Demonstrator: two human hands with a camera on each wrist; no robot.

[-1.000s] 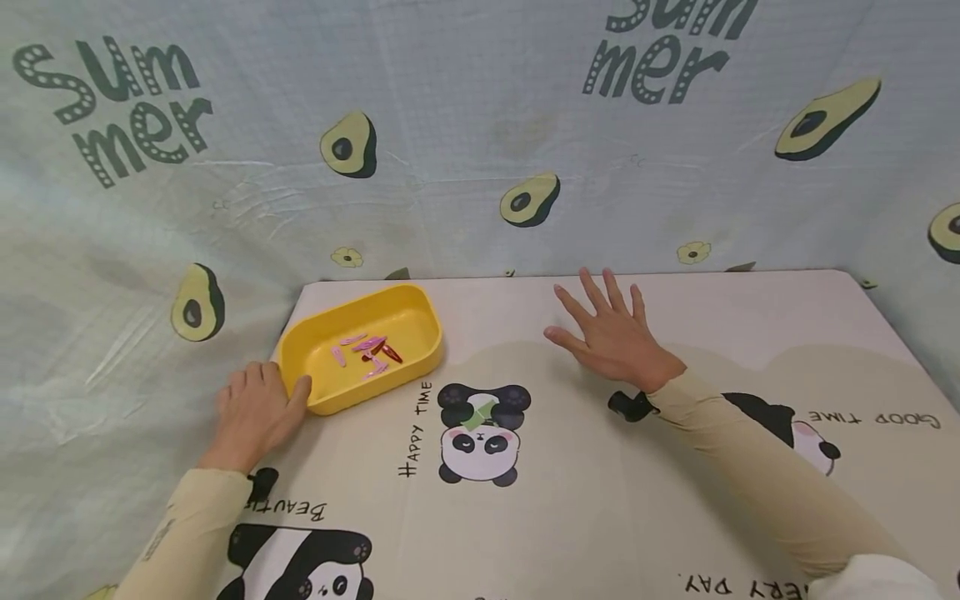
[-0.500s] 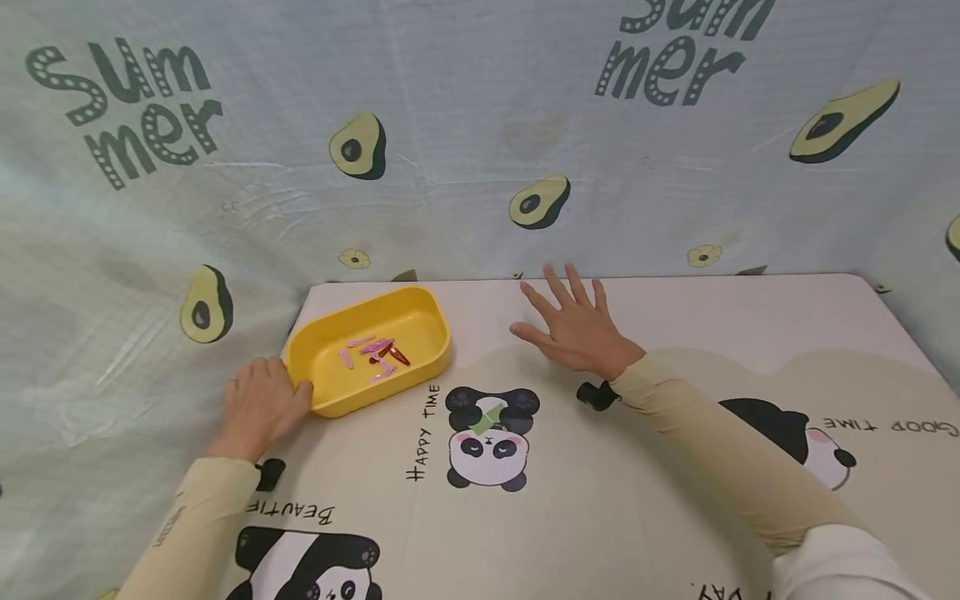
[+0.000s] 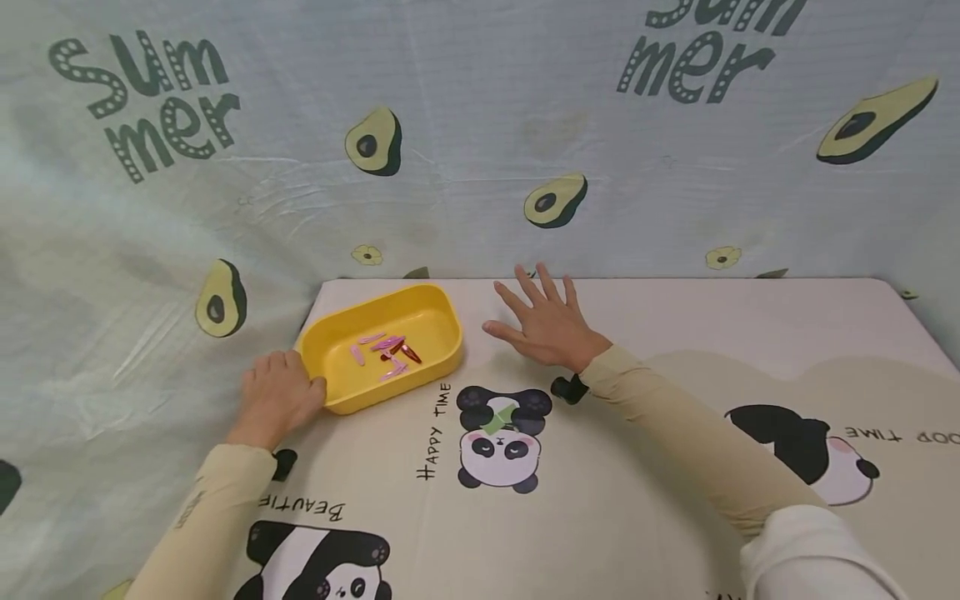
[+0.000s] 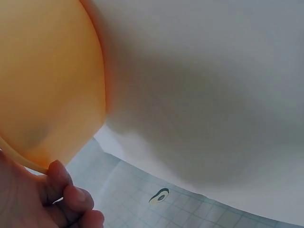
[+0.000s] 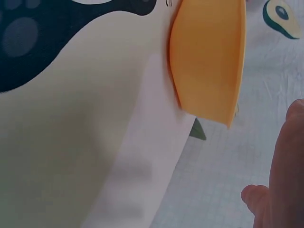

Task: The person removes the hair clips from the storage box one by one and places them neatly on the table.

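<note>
A shallow yellow tray [image 3: 433,323] stands at the back left of the table, with several pink and dark red hair clips [image 3: 387,342] lying loosely in it. My left hand [image 3: 277,396] grips the tray's left end; in the left wrist view, curled fingers [image 4: 78,199] wrap the rim. To the right of the tray, my right hand [image 3: 551,329] is held with its fingers spread, apart from the tray and holding nothing. The tray's outer side [image 5: 206,57] shows in the right wrist view, with part of the right hand [image 5: 287,171] at the edge.
The pale table cover [image 3: 630,483] carries printed pandas and lettering. A hanging cloth [image 3: 450,100] with avocado prints rises behind the table's back edge and along its left side.
My right hand has moved left, closer to the tray, with its fingers still spread. The left hand stays on the tray's end. The head view has turned slightly.
</note>
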